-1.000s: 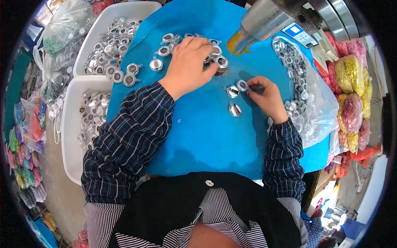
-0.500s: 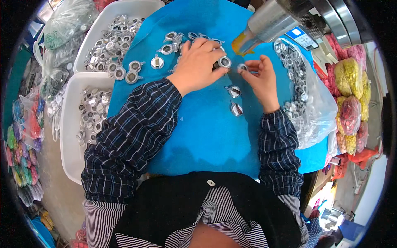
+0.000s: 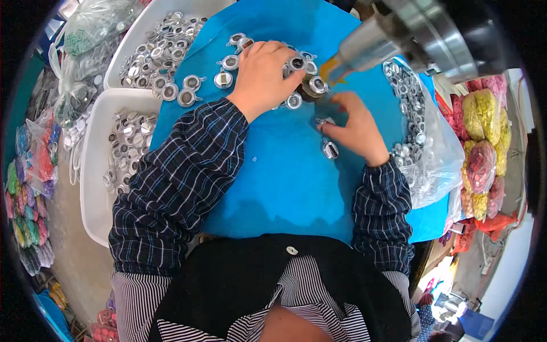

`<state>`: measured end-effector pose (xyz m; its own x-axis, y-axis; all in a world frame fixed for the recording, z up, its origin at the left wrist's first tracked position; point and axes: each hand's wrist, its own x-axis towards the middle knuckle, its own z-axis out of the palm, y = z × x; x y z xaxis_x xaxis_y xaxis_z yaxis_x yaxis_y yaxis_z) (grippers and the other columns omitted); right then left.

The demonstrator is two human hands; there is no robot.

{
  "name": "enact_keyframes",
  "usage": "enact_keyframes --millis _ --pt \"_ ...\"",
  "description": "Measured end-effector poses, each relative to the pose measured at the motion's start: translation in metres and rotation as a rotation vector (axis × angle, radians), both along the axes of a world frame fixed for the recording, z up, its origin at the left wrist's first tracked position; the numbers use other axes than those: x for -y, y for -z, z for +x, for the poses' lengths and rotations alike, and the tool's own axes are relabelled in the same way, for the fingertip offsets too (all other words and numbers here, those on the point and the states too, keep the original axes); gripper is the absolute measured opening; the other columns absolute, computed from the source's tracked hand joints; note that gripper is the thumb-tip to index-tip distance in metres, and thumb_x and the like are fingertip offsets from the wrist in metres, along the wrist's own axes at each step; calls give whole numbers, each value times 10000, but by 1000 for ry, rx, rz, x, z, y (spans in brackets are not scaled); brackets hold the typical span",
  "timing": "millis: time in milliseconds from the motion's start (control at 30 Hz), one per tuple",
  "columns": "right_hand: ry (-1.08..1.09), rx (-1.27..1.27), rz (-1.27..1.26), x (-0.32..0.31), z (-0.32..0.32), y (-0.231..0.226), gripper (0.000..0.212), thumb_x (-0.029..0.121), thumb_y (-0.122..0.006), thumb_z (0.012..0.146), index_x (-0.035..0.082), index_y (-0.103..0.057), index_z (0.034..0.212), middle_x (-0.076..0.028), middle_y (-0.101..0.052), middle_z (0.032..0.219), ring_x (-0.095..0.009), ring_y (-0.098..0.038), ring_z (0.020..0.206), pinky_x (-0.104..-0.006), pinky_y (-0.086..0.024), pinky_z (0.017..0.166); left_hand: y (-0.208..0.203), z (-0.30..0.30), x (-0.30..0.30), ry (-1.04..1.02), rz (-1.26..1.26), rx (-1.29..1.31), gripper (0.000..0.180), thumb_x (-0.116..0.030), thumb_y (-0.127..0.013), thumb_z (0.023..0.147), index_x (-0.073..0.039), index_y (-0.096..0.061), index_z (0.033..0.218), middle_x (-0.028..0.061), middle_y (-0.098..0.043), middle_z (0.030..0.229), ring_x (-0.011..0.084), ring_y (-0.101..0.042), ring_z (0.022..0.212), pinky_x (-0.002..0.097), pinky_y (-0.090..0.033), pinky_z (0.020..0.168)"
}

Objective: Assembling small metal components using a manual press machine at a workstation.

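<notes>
My left hand (image 3: 259, 80) is curled palm-down over a group of small round clear-rimmed pieces, with a dark-centred round piece (image 3: 295, 64) between its thumb and fingers. Beside that thumb, a silver-centred disc (image 3: 318, 85) sits on a dark round base (image 3: 310, 96) just below the tip of a metal press cylinder (image 3: 367, 43). My right hand (image 3: 359, 128) has its thumb and forefinger apart, and the thumb reaches a clear-tabbed piece (image 3: 326, 121) on the blue cloth (image 3: 285, 176). Close below lies another round piece (image 3: 330, 149) with a silver face.
Two white bins (image 3: 94, 165) of similar pieces stand at the left. On the right, a clear plastic bag (image 3: 436, 165) lies beside a heap of rings (image 3: 407, 102). Bagged yellow and pink goods (image 3: 481, 114) are farther right. The press overhangs the upper right.
My right hand has drawn down and opened from the small piece it was pinching, coming to the upper of the two loose pieces. My left hand has shifted slightly left.
</notes>
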<state>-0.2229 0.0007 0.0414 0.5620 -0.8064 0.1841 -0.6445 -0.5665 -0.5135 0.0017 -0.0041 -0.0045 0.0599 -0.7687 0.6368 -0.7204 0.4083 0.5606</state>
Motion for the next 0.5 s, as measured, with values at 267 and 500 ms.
enact_keyframes --millis 267,500 --pt "158 481 555 17 -18 10 209 44 -665 807 47 -592 1003 -64 -635 1048 -148 -596 897 -308 -494 793 -3 -1 -2 75 -14 46 314 -284 -675 748 -80 -673 988 93 -596 1116 302 -491 1114 474 -350 955" --pt "-6 1037 753 29 -15 26 221 -56 -604 837 60 -588 1025 -60 -634 1074 -138 -593 969 -268 -475 880 -5 -12 -3 98 -12 116 289 -287 -676 746 -91 -687 958 92 -605 1102 296 -500 1100 467 -357 950"
